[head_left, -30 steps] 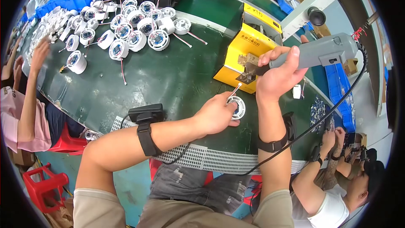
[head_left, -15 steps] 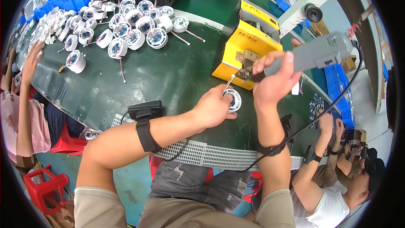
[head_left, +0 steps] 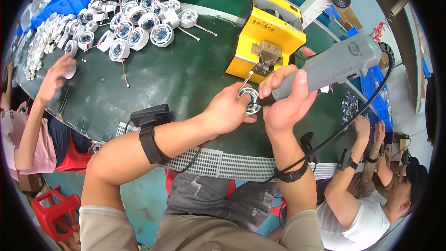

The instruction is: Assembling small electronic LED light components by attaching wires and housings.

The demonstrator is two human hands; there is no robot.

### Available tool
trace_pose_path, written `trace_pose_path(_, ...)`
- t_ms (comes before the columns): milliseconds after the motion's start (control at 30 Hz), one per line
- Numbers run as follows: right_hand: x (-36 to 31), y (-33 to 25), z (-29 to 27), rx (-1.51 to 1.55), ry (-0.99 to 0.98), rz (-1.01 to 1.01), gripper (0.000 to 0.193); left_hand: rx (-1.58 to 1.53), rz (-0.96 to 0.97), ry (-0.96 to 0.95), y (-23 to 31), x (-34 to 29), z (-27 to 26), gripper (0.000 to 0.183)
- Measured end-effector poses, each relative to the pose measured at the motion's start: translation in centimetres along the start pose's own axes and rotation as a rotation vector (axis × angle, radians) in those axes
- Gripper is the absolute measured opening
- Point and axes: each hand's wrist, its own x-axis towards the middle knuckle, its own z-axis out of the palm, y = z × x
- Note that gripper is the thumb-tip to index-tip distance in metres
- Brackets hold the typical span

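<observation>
Your left hand [head_left: 226, 110] grips a round white housing [head_left: 252, 96], while just right of it your right hand [head_left: 290, 104] clasps a grey electric screwdriver [head_left: 332, 67], a yellow screw feeder [head_left: 272, 31] beyond.

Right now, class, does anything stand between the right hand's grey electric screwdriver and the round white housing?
Nothing visible: the grey electric screwdriver meets or nearly meets the right rim of the round white housing, which the left hand holds from the left.

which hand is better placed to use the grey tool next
Probably the right hand: it grips the grey handheld tool, whose front end is beside the round white part. The left hand holds that part.
</observation>
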Motion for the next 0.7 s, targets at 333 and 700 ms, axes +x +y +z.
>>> trace_pose_path(333,0.0,1.0,-0.5,0.03,-0.113,-0.002,0.045,0.057,0.008,0.0,0.4,0.2,0.0,0.031)
trace_pose_path(700,-0.5,0.2,-4.7,0.093,-0.192,-0.11,0.064,1.276,0.337,0.151,9.0,-2.8,-6.7,0.045)
